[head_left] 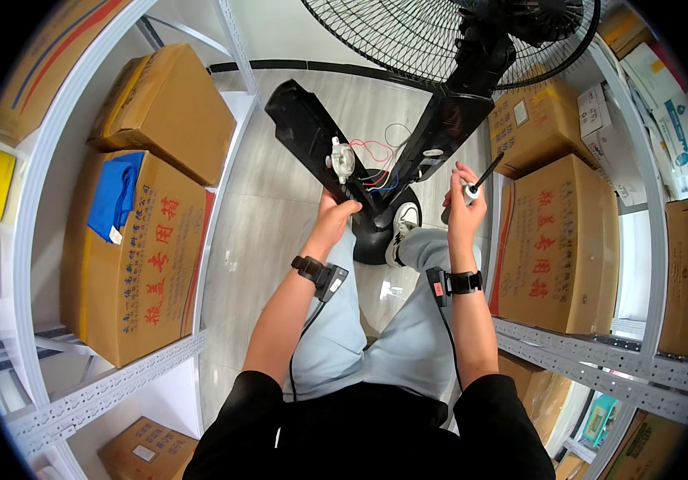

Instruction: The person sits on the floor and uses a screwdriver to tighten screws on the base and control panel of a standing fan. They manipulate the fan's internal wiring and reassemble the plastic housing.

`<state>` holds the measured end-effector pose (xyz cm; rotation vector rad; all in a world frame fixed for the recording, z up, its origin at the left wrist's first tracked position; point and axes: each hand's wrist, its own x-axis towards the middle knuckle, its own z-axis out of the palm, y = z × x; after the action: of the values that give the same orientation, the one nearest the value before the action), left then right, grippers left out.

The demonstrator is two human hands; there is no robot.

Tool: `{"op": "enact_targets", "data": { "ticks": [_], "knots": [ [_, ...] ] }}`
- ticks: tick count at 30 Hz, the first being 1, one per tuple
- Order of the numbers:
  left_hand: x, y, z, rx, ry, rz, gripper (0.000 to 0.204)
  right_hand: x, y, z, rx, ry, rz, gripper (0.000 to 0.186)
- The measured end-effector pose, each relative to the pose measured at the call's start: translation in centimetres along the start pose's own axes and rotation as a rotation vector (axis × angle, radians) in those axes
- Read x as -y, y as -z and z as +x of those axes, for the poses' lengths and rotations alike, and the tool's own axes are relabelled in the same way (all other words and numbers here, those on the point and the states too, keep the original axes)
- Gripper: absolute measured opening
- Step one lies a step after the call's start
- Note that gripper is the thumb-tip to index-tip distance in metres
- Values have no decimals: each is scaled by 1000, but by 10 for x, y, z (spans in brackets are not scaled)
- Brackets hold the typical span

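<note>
**Black cover (304, 120) in the left hand (333, 220), screwdriver (470, 192) in the right hand (464, 208)**

The left hand's grip is closed on the cover's lower end, thumb on top, most of the fingers hidden; the cover slants up and to the left, apart from the fan column (458, 120) except near the bottom, where the two come close together; a white mechanism (343, 160) sits on the cover, and red, blue and dark wires (372, 152) run across the gap towards the column; the right hand's grip is wrapped around the screwdriver, its dark shaft pointing up and to the right, well clear of the fan; the round black base (372, 244) stands on the tiled floor (244, 232), a shoe (404, 224) just beside it; the wire fan cage (392, 40) is at the top; shelves with cartons (160, 248) line both sides, a blue cloth (114, 192) lying on one carton.
</note>
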<state>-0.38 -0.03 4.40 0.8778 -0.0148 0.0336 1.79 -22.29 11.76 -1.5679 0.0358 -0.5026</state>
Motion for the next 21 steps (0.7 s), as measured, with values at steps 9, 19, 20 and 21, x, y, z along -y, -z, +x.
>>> {"op": "enact_targets", "data": {
  "ticks": [9,19,20,21],
  "knots": [
    [-34,-16,67,105,-145,372,76,4,29,24,3,-49,-19,20],
    [-9,23,127,260,75,694,53,-20,37,86,190,-84,-24,27],
    [-10,16,132,290,136,617,55,-25,35,94,195,-109,19,27],
    [-11,8,137,319,197,540,58,-30,34,101,200,-133,63,28]
  ]
}}
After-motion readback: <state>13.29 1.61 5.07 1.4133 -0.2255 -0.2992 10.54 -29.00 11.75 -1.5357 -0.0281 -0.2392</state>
